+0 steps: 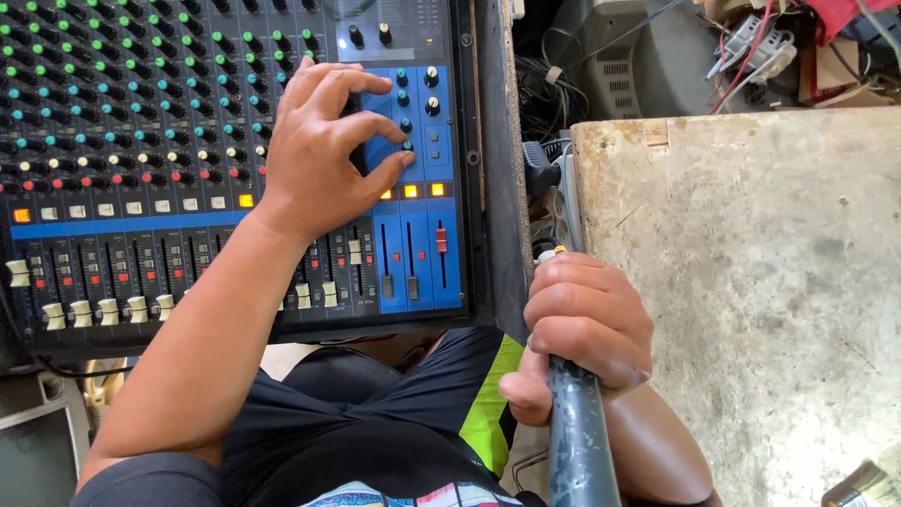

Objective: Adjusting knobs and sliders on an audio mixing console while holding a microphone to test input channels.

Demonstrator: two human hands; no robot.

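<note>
Left hand (314,155) pinched a small knob (407,146) on the audio mixer (141,141), at three o'clock from palm; right hand (584,329) clenched a dark handle (577,432), long axis twelve-to-six.

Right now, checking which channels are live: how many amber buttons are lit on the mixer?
5 lit buttons: one at the mixer's left edge, one beside the left hand, three on the blue panel below its fingertips. The hand may hide more.

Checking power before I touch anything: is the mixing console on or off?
On. Several square buttons on the mixing console glow orange, including three just below the left hand, whose fingertips rest on a small knob in the blue section.
</note>
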